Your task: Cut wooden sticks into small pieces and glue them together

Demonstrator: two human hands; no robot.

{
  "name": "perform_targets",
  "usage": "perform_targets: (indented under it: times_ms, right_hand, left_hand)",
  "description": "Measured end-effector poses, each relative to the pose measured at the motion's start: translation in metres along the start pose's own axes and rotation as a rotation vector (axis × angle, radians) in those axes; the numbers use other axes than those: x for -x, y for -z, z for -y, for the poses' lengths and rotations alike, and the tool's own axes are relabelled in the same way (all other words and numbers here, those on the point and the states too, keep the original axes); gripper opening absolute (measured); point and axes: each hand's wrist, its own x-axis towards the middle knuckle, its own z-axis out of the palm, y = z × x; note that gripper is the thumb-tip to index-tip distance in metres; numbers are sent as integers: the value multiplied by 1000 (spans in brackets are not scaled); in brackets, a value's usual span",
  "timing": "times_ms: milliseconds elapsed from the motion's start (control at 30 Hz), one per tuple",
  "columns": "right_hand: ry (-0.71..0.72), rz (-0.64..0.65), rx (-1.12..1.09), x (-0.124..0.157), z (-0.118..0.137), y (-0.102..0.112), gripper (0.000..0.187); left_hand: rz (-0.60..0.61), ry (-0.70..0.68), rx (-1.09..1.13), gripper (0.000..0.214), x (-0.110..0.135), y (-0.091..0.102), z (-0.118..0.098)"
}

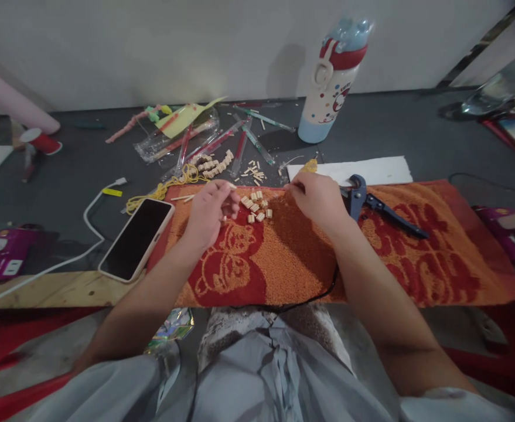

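My left hand (211,211) rests on an orange and red towel (310,258), fingers curled and pinched on a small pale wooden bead. Just right of it lies a cluster of several similar wooden beads (256,207). My right hand (317,198) hovers at the towel's far edge with fingers pinched together on something thin that I cannot make out. A blue-handled cutter (374,205) lies on the towel right beside my right hand.
A phone (136,237) lies face up at the towel's left end, with a white cable (90,220) and yellow cord (169,186) nearby. More beads (213,164), plastic tubes (239,143) and packaging lie behind. A bottle (333,82) stands at the back, a white slab (362,170) beside it.
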Motion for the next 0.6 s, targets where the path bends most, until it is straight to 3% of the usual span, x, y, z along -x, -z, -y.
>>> perform_targets:
  times_ms: [167, 300, 433, 600]
  right_hand:
    - [29, -7, -38, 0, -2, -2, 18]
    - [131, 11, -156, 3, -1, -1, 24]
    - [184, 18, -203, 5, 4, 0, 25]
    - [154, -11, -171, 3, 1, 6, 24]
  left_hand:
    - [-142, -131, -10, 31, -15, 19, 1]
    - [-192, -171, -20, 33, -24, 29, 0]
    - [-199, -124, 17, 30, -20, 22, 0]
    - [-78, -14, 40, 29, -9, 7, -2]
